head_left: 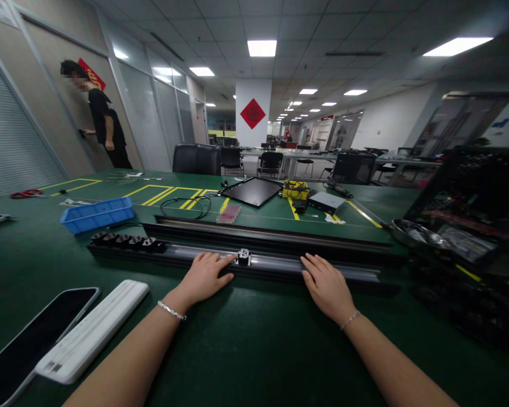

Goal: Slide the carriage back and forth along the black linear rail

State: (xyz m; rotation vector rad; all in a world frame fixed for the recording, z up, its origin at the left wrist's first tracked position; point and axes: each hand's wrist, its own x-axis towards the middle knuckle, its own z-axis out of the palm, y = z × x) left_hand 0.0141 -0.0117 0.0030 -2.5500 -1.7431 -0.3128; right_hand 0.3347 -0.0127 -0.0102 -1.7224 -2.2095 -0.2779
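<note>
A metal rail (pixel 280 261) lay sideways before both hands, its small black slider (pixel 243 257) nearer the left hand (pixel 203 278).
That hand was open, fingertips on the rail just beside the slider, gripping nothing; the open right hand (pixel 327 288) lay flat on the rail, also empty.

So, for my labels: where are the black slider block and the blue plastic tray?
Black slider block (pixel 243 255): head view, on its top face.
Blue plastic tray (pixel 97 220): head view, on its front wall.

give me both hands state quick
left hand: open, holding nothing, fingertips beside the slider block
right hand: open, holding nothing, fingers on the metal rail
</note>
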